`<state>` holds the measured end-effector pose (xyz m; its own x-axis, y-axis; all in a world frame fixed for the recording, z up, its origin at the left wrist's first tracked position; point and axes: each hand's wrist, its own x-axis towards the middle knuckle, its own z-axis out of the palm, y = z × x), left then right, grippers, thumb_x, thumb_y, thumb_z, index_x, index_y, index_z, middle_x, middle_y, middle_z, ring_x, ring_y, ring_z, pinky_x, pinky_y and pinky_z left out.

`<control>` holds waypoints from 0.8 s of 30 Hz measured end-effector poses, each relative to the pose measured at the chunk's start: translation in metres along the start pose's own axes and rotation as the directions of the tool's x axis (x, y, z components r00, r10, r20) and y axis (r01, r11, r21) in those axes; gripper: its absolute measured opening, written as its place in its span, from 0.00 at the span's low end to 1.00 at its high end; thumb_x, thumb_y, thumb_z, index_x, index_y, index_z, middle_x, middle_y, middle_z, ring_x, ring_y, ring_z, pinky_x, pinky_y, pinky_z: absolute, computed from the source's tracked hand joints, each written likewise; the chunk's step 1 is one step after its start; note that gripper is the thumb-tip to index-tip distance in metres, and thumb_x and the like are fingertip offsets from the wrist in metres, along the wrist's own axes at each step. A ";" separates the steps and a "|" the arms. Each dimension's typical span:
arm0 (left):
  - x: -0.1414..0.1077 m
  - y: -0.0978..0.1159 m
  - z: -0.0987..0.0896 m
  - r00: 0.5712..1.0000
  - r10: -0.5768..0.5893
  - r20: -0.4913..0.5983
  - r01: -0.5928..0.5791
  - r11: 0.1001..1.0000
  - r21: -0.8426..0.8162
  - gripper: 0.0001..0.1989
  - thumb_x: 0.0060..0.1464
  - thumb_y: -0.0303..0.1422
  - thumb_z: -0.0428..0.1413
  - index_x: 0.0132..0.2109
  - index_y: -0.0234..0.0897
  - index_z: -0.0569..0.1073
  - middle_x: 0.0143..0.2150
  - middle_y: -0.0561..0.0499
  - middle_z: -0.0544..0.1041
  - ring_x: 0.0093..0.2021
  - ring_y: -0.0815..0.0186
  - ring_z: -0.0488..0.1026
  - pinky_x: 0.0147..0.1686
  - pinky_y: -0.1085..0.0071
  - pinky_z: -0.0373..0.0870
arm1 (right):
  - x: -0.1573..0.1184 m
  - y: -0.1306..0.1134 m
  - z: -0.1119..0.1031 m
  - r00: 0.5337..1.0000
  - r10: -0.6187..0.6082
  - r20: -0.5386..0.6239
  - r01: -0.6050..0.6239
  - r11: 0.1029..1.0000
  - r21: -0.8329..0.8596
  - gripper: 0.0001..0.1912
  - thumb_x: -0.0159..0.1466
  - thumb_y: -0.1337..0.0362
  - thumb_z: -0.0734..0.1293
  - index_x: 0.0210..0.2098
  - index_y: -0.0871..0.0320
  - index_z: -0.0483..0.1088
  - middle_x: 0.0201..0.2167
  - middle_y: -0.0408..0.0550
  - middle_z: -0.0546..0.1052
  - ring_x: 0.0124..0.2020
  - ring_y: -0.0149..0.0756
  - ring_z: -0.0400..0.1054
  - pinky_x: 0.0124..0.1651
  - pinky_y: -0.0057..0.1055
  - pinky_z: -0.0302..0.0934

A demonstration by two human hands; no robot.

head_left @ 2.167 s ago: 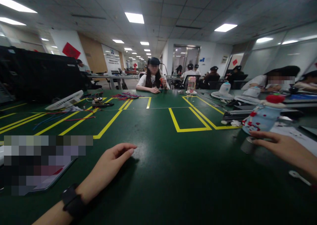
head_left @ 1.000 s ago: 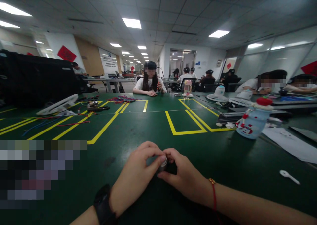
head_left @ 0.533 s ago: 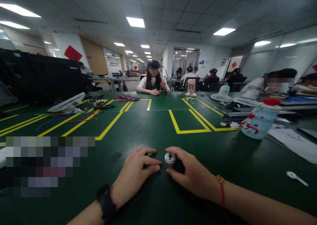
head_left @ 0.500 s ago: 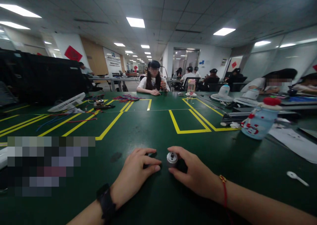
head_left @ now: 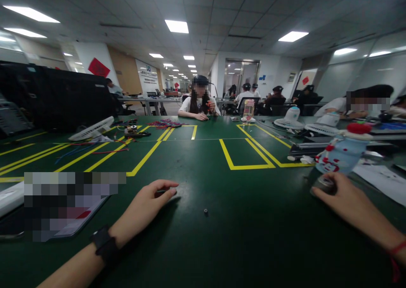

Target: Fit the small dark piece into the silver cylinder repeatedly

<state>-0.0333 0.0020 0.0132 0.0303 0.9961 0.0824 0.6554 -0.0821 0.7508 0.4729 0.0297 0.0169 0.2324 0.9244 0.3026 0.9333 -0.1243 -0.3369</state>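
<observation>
- Cylinder (head_left: 325,184) of grey metal: located between 3 and 4 o'clock from the view's centre, within the right hand (head_left: 350,197); contact with the surface (head_left: 222,248) could not be told.
- Right hand: closed around the cylinder, thumb on its near side and fingers curled over its far side.
- Left hand (head_left: 149,203): between 7 and 8 o'clock, low over the surface, holding nothing, with a narrow gap between thumb and index finger.
- Small metal piece (head_left: 206,212): on the surface at 6 o'clock, apart from both hands and nearer the left.
- Blue bottle (head_left: 344,154) with a red top: upright at 3 o'clock, just beyond the cylinder; whether they touched was unclear.
- White sheet (head_left: 379,180): between 3 and 4 o'clock, farther out than the bottle.
- Handling, as judged: the cylinder looked stiff, dense for its size and rather slippery along its smooth wall, best held by opposite sides below the rim. The small piece appeared hard and prone to rolling, suited to a fingertip pinch.
</observation>
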 end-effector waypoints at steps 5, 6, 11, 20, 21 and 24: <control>-0.002 0.011 0.006 1.000 0.009 0.000 -0.009 1.000 0.030 0.18 0.55 0.46 0.51 0.45 0.41 0.76 0.45 0.48 0.78 0.46 0.54 0.74 0.45 0.61 0.69 | -0.021 -0.043 0.005 0.915 -0.301 -0.270 0.223 0.933 -0.283 0.35 0.54 0.43 0.63 0.53 0.61 0.62 0.50 0.64 0.68 0.51 0.60 0.61 0.47 0.52 0.56; -0.002 0.012 0.006 1.000 0.008 -0.001 -0.008 0.999 0.037 0.18 0.56 0.46 0.51 0.45 0.41 0.76 0.46 0.48 0.78 0.46 0.54 0.74 0.45 0.61 0.69 | -0.030 -0.064 0.009 0.887 -0.403 -0.227 0.350 0.905 -0.241 0.31 0.57 0.45 0.63 0.53 0.58 0.63 0.51 0.60 0.68 0.53 0.56 0.60 0.49 0.51 0.55; -0.003 0.007 0.007 0.998 0.062 0.001 -0.062 0.996 0.071 0.17 0.57 0.44 0.49 0.45 0.42 0.75 0.46 0.48 0.78 0.46 0.55 0.73 0.47 0.61 0.68 | -0.077 -0.184 0.040 0.663 -0.727 0.177 0.659 0.679 0.324 0.17 0.62 0.55 0.62 0.50 0.49 0.68 0.47 0.46 0.70 0.47 0.36 0.63 0.48 0.37 0.58; -0.005 0.005 0.004 0.993 0.117 0.029 -0.119 0.990 0.081 0.16 0.57 0.44 0.50 0.44 0.42 0.75 0.45 0.49 0.77 0.47 0.57 0.73 0.48 0.62 0.67 | -0.051 -0.196 0.030 0.719 -0.689 0.088 0.634 0.703 0.324 0.11 0.64 0.60 0.59 0.38 0.57 0.71 0.37 0.47 0.73 0.39 0.33 0.65 0.43 0.33 0.58; -0.005 0.006 0.005 0.993 0.115 0.031 -0.117 0.990 0.077 0.16 0.57 0.44 0.50 0.43 0.42 0.75 0.45 0.49 0.77 0.47 0.56 0.73 0.48 0.61 0.67 | -0.040 -0.177 0.018 0.762 -0.646 0.044 0.619 0.747 0.243 0.12 0.64 0.59 0.59 0.38 0.57 0.71 0.38 0.48 0.73 0.39 0.35 0.65 0.43 0.34 0.58; -0.005 0.008 0.007 0.992 0.120 0.026 -0.121 0.990 0.071 0.15 0.57 0.44 0.49 0.42 0.42 0.76 0.45 0.49 0.77 0.46 0.56 0.73 0.48 0.61 0.67 | -0.005 -0.104 -0.017 0.876 -0.468 -0.116 0.457 0.882 -0.113 0.16 0.61 0.54 0.60 0.37 0.59 0.72 0.40 0.52 0.73 0.41 0.40 0.65 0.45 0.38 0.57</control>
<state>-0.0230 -0.0032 0.0142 0.1282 0.9796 0.1547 0.6986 -0.2000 0.6870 0.3796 0.0322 0.0651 -0.2017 0.8261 0.5261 0.9607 0.2715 -0.0580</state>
